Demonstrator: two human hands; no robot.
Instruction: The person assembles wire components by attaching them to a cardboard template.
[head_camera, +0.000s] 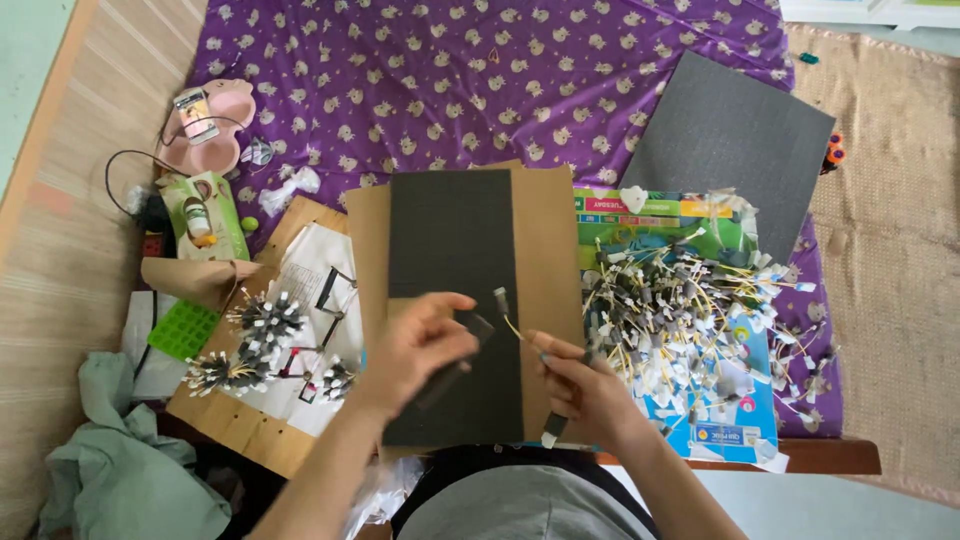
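Observation:
My left hand (415, 345) pinches a small dark grey foam piece (478, 326) over a dark grey foam sheet (455, 240) that lies on a brown cardboard (545, 240). My right hand (580, 385) holds a thin yellow stick with a grey-white tip (502, 303), angled toward the left hand, and a dark strip (553, 428) pokes out below its fingers. The two hands are close together above the sheet's lower half. A big heap of similar tipped sticks (680, 320) lies just right of the right hand.
Bundles of finished sticks (262, 325) rest on a wooden board (240, 425) at the left. A second grey foam sheet (735, 135) lies at the upper right on the purple patterned cloth (450, 80). A green box (205, 215), a pink object (215, 125) and a green garment (120, 470) sit at the left.

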